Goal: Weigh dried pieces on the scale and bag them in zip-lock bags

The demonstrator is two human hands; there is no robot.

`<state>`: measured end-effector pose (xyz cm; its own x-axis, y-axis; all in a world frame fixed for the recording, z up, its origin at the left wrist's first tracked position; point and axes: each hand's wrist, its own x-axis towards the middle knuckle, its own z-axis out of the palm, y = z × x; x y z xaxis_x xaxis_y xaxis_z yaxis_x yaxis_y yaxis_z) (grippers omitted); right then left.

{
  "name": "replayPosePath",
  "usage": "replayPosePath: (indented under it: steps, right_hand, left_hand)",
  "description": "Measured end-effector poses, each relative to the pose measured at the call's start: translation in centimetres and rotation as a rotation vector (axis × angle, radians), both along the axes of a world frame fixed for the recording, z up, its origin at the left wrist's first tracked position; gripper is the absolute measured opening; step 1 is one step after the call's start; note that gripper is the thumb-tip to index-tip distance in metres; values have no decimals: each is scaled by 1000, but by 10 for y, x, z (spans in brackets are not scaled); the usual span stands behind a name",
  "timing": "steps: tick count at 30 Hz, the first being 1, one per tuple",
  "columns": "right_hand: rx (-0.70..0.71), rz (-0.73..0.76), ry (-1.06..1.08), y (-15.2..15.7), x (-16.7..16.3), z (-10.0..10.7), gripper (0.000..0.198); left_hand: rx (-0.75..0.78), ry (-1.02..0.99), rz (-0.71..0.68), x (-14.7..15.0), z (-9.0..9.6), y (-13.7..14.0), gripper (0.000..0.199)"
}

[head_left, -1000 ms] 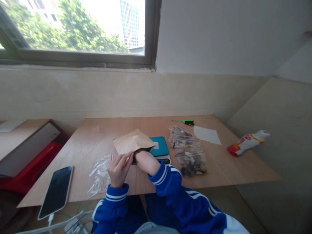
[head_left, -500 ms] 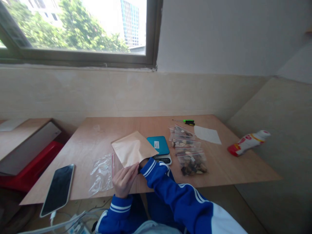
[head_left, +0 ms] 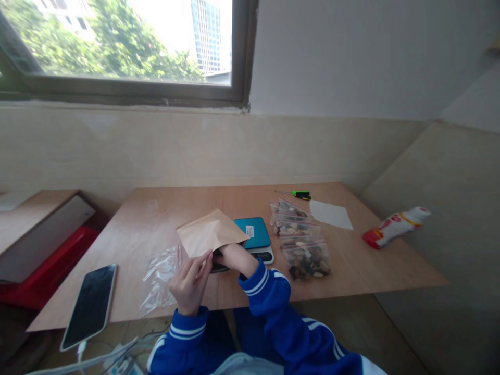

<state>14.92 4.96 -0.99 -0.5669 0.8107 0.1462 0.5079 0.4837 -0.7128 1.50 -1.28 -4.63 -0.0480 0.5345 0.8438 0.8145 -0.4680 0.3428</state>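
A brown kraft paper bag (head_left: 211, 233) is tilted over the near middle of the table, its mouth toward me. My left hand (head_left: 192, 281) pinches the bag's near edge between thumb and fingers. Into the dark opening reaches my right hand (head_left: 234, 258); its fingers are hidden inside, so what they hold does not show. Just right of the bag lies a kitchen scale (head_left: 255, 234) with a teal platform and a dark display. A clear zip bag (head_left: 161, 276) rests left of my left hand.
Several zip bags of dried brown pieces (head_left: 307, 258) lie right of the scale. Behind them are a green-black screwdriver (head_left: 300, 193) and a white paper sheet (head_left: 331, 214). A red-white bottle (head_left: 396, 227) is at the right, a cabled phone (head_left: 89, 304) at the near left.
My right hand has drawn partly back out of the paper bag, so its back and wrist now show. The bag's mouth gapes wider, and my left hand has shifted slightly left.
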Motion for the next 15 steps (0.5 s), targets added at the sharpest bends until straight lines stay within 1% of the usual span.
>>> replayPosePath:
  steps: [2, 4, 7, 10, 15]
  right_hand:
    - [-34, 13, 7, -4, 7, 0, 39]
    - [-58, 18, 33, -8, 12, 4, 37]
    - [-89, 26, 47, -12, 16, 13, 26]
    - [-128, 61, 33, -14, 18, 17, 15]
    - [-108, 86, 81, -17, 19, 17, 13]
  left_hand:
    - [-26, -16, -2, 1, 4, 1, 17]
    - [-52, -40, -20, 1, 7, 2, 16]
    - [-88, -60, -51, 2, 10, 3, 16]
    - [-102, -55, -53, 1, 12, 3, 15]
    - [-117, -57, -56, -1, 15, 3, 16]
